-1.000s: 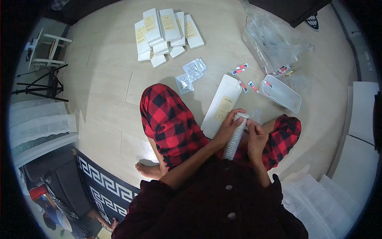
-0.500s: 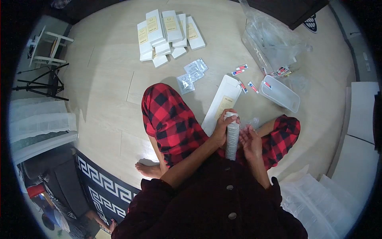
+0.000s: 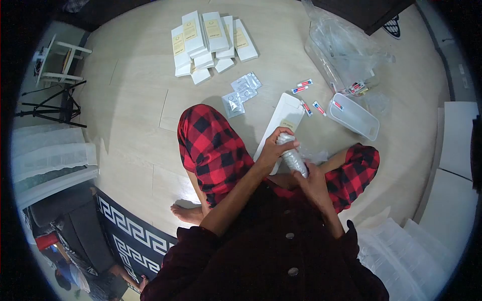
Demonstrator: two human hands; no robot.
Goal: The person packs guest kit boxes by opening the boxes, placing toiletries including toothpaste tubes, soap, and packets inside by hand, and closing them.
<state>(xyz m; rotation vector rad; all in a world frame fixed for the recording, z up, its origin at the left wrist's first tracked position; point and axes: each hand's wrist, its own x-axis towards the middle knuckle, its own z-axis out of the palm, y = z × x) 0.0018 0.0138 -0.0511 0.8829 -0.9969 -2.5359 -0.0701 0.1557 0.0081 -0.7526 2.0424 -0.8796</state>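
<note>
A long roll of stacked whitish discs in clear wrap [image 3: 292,156] is held tilted above my lap. My left hand [image 3: 275,149] wraps round its upper end, fingers closed. My right hand [image 3: 314,181] closes round its lower end. Under and beyond my left hand lies a long white box [image 3: 285,111] with a pale yellow label. Small red, white and blue tubes [image 3: 319,108] lie right of the box. Silver sachets [image 3: 234,104] lie to its left. Crumpled clear plastic [image 3: 317,156] is just beyond my right hand.
Several white labelled boxes [image 3: 211,31] are piled at the top. At the upper right, a white tray [image 3: 353,118] holds a tube beside a clear bin [image 3: 321,60] with plastic bags. A black tripod [image 3: 65,108] stands left. Another person's arm [image 3: 123,275] shows lower left.
The roll has tilted and its lower end has swung right. My right hand, open beside it half a second ago, has taken hold of the lower end.
</note>
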